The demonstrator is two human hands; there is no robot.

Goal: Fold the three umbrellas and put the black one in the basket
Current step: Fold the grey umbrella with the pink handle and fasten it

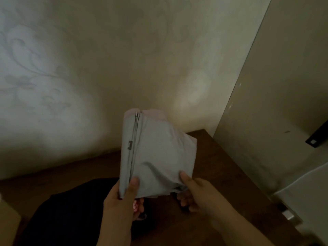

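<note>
Both hands hold a pale grey umbrella (156, 153) upright above the brown floor (209, 157), its canopy gathered into soft, matte folds with a pinkish edge showing along the top and right side. A thin metal rib runs up the left fold of the grey umbrella, ending in a small shiny tip near the top, with a small dark tab partway down. The left hand (122, 201) grips the grey umbrella's lower left edge, thumb pressed flat on the front of the cloth. The right hand (197, 194) pinches the lower right corner, thumb on top and fingers curled beneath. Below and to the left of the grey umbrella, a black umbrella (71, 210) lies spread on the floor as a dark, dull mass. Behind the grey umbrella stands a wall (106, 59) with faint floral patterning; to its right is a smooth beige panel (284, 86).
</note>
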